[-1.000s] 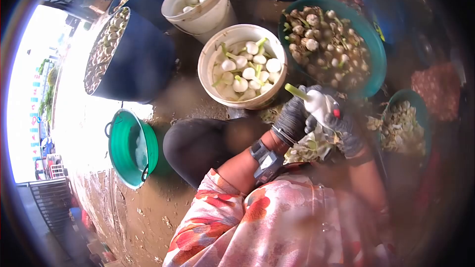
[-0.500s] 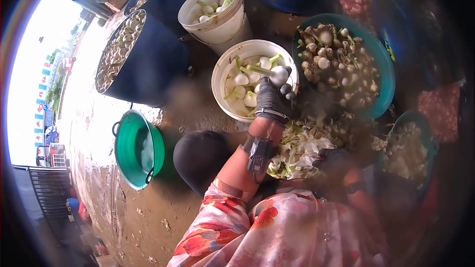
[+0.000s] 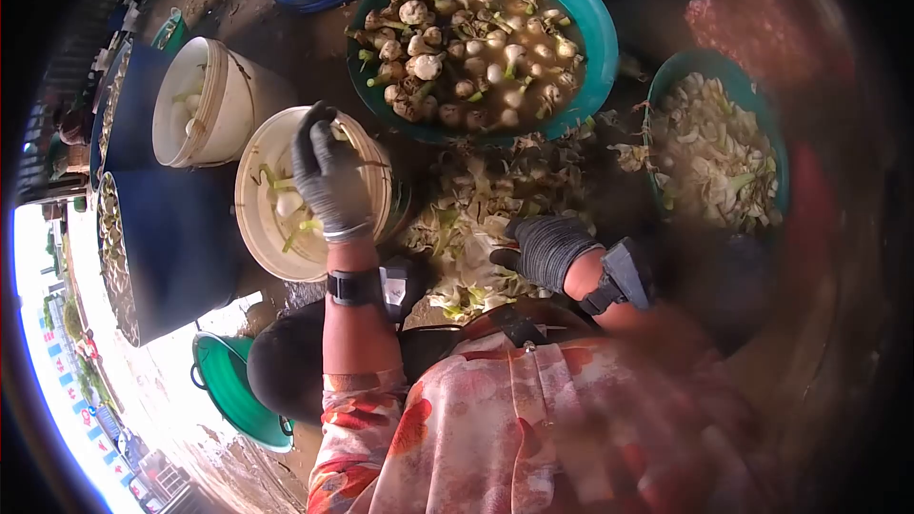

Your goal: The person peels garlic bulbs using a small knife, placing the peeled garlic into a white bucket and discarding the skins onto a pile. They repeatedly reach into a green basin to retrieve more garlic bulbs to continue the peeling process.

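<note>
My left hand (image 3: 328, 176), in a grey glove with black fingertips, is over the white bucket (image 3: 249, 219), fingers stretched out with no bulb visible in them. In that bucket lie peeled white garlic bulbs (image 3: 288, 202) with short green stems. My right hand (image 3: 550, 252), gloved alike, is low over a heap of garlic peels (image 3: 466, 214). Its fingers are curled, and what they hold, if anything, cannot be made out. Beyond the heap, a teal tub (image 3: 600, 48) holds unpeeled garlic bulbs (image 3: 466, 62) in brownish water.
Another white bucket (image 3: 224, 105) with bulbs stands at the left, beside dark blue tubs (image 3: 181, 247). A green basin (image 3: 238, 390) is at lower left. On the right are a teal tub of peels (image 3: 719, 148) and a red mesh sack (image 3: 752, 29). The floor is wet.
My left hand has let go of the garlic bulb it held over the white bucket; its fingers are now straight. The view has turned to the right. My right hand stays by the peels.
</note>
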Available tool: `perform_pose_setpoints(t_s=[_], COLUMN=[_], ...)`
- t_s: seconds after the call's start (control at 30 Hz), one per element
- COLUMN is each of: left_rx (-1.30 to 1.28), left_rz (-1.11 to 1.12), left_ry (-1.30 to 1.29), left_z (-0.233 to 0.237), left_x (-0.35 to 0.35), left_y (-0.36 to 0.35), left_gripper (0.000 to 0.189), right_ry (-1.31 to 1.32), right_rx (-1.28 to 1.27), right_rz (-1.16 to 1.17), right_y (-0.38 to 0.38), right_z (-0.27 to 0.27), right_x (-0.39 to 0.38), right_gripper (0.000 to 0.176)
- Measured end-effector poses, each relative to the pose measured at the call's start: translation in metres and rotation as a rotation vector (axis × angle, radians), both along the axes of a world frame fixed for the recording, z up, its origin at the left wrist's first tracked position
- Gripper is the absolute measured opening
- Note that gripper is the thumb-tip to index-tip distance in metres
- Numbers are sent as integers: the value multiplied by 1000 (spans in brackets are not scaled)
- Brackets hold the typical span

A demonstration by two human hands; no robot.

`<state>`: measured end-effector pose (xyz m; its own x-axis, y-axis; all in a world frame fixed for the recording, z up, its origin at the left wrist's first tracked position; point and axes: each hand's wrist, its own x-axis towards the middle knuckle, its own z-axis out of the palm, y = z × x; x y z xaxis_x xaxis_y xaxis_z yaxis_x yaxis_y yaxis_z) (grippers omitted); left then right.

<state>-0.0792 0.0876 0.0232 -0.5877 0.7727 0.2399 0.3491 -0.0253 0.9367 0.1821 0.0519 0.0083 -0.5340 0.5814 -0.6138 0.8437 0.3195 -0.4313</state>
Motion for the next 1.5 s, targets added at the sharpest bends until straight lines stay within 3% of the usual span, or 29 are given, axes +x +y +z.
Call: perform_pose_setpoints(t_s=[0.03, 0.1, 0.23, 0.37, 0.43, 0.5, 0.53, 0.57, 0.6, 0.63, 0.67, 0.7, 0.77, 0.8, 0.83, 0.87, 0.93, 1.0, 1.03, 1.07, 1.13, 1.17, 1.2, 1.27, 1.3, 1.37, 1.4, 1.5], left_rx=[-57, -238, -495, -715, -827, -1100, -1077, -1077, -862, -627, -611, -618, -439, -280, -285, -341, -362, -678, -624, -525, -629, -621, -503, -279, -269, -263, -237, -213], left_rz=[-127, -415, -728, -748, -760, -924, -1010, -1014, -1207, -1383, -1296, -1295, -956, -934, -923, -928, -848, -403, -653, -768, -710, -705, -805, -604, -597, -665, -611, -576], left_ry=[-200, -132, 94, 359, 386, 478, 580, 577, 788, 989, 1104, 1109, 891, 901, 909, 206, -493, -1292, -843, -371, -1019, -1019, -755, -1201, -1198, -927, -1016, -966], left_z=[10, -28, -108, -182, -195, -203, -296, -299, -300, -282, -262, -237, -192, -192, -195, -191, -156, -73, -74, -74, -71, -74, -74, -28, -21, -13, -9, -5], left_x=[33, 60, 108, 142, 155, 168, 158, 156, 155, 155, 152, 146, 125, 113, 106, 102, 105, 121, 115, 110, 111, 108, 106, 120, 119, 114, 114, 112], left_y=[13, 48, 127, 189, 200, 196, 206, 211, 211, 206, 207, 202, 182, 179, 167, 148, 106, 73, 53, 34, 9, -1, -13, -42, -53, -69, -76, -87], left_gripper=[23, 25, 36, 44, 48, 53, 52, 52, 50, 49, 42, 42, 38, 34, 34, 36, 38, 40, 39, 39, 43, 43, 43, 44, 44, 44, 46, 46], right_ry=[-2, -4, 30, 195, 141, 140, 162, 185, 199, 200, 249, 300, 282, 254, 264, 358, 458, 550, 554, 610, 700, 702, 703, 847, 852, 763, 787, 760], right_rx=[-4, -66, -127, -153, -243, -212, -211, -210, -165, -174, -121, -63, 25, 113, 113, 213, 304, 379, 374, 387, 389, 390, 347, 259, 258, 352, 385, 441], right_rz=[-16, 10, -50, -195, -237, -219, -224, -228, -239, -240, -301, -360, -447, -535, -526, -633, -731, -714, -706, -675, -596, -588, -592, -653, -642, -563, -550, -576], right_y=[2, 8, 21, 28, 39, 39, 39, 39, 39, 38, 38, 40, 49, 52, 54, 54, 57, 59, 56, 54, 47, 44, 43, 35, 30, 21, 18, 7], right_z=[-1, 2, 12, 0, 12, 2, 0, -1, 3, 3, 2, 2, 11, 15, 12, 6, 4, 7, 5, 2, -9, -11, -10, -11, -5, 11, 11, 20], right_x=[1, 2, 9, 24, 25, 26, 26, 27, 29, 31, 33, 33, 33, 32, 32, 34, 35, 34, 33, 30, 28, 28, 28, 22, 20, 16, 15, 15], right_gripper=[49, 49, 46, 44, 44, 44, 43, 43, 42, 42, 40, 40, 38, 36, 36, 38, 42, 52, 52, 53, 47, 47, 44, 33, 33, 28, 25, 25])
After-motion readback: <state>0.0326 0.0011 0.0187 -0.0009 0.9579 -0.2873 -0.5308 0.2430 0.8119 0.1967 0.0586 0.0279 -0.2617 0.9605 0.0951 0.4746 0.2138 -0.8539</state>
